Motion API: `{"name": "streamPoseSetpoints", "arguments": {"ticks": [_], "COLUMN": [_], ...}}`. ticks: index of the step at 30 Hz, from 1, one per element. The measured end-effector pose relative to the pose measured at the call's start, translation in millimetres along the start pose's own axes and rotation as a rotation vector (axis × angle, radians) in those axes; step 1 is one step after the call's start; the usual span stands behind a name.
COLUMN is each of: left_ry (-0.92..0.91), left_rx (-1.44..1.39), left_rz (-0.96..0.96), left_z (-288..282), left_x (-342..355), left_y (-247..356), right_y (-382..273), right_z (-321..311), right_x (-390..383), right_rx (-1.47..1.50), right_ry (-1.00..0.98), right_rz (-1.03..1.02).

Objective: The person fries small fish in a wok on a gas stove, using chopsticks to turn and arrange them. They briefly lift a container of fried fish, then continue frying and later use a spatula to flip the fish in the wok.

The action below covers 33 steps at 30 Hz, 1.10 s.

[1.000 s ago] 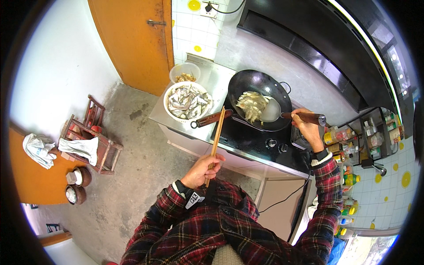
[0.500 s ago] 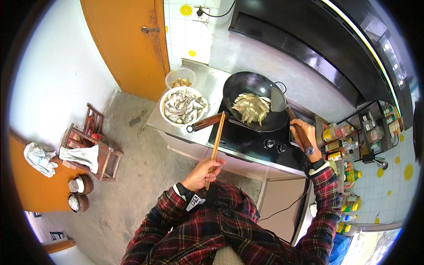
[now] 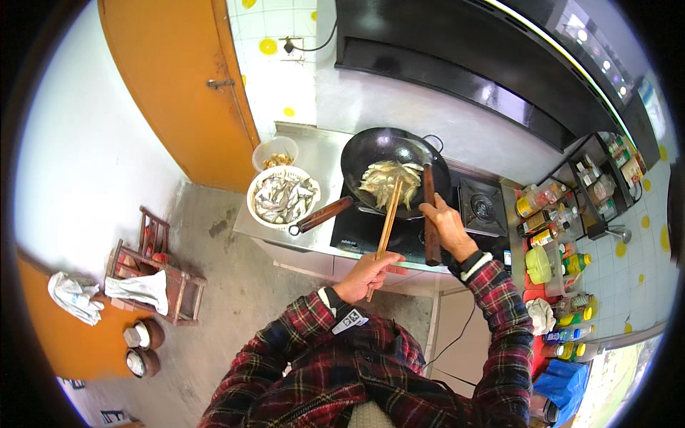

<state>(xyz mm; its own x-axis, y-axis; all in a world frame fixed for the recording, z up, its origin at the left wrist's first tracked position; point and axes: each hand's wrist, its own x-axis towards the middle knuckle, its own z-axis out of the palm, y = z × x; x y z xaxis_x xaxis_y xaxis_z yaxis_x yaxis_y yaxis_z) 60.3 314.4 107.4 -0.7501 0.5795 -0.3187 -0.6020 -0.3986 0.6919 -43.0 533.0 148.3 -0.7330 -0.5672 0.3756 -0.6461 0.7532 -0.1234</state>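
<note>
A black wok [image 3: 362, 148] stands on the stove with several small fish [image 3: 382, 176] frying in it. Long wooden chopsticks [image 3: 388, 227] are gripped in my left hand [image 3: 362, 277], their tips reaching down onto the fish. My right hand [image 3: 451, 230] is closed around the brown wooden handle of a spatula [image 3: 430, 221]. The spatula's blade lies at the right inside of the wok and is hard to make out. Between my left hand and the counter, the wok's own wooden handle [image 3: 325, 215] sticks out to the left.
Left of the wok, a white basket [image 3: 251, 203] holds raw small fish, and behind it a clear bowl [image 3: 261, 151] has browned pieces. A second burner [image 3: 482, 207] is on the right. Bottles [image 3: 536, 201] and a rack [image 3: 598, 178] line the right side, below a black range hood [image 3: 442, 78].
My left hand has moved right and the chopstick tips now reach into the wok. My right hand has shifted left with the spatula, whose handle now stands more upright. The view has shifted too.
</note>
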Motion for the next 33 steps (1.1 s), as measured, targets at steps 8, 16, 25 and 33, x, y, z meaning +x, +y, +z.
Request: {"name": "streamPoseSetpoints", "arguments": {"ticks": [8,16,25,33], "left_ry": [0.170,0.232,0.162,0.252], "left_rx": [0.016,0.111,0.446,0.022], "left_rz": [0.112,0.288,0.511,0.140], "left_z": [28.1,43.9,40.7,-29.3], "left_x": [21.9,20.4,18.1,-18.0], "left_y": [-7.5,-15.0,-21.3,1.7], "right_y": [-15.9,-26.8,-48.1,-39.9], "right_z": [30.6,42.1,37.7,-8.4], "right_x": [11.6,-5.8,-24.2,-59.0], "right_rx": [0.017,0.427,1.694,1.652], "right_ry": [-0.016,0.288,0.068,0.091], "right_rz": [0.044,0.026,0.895,0.941]}}
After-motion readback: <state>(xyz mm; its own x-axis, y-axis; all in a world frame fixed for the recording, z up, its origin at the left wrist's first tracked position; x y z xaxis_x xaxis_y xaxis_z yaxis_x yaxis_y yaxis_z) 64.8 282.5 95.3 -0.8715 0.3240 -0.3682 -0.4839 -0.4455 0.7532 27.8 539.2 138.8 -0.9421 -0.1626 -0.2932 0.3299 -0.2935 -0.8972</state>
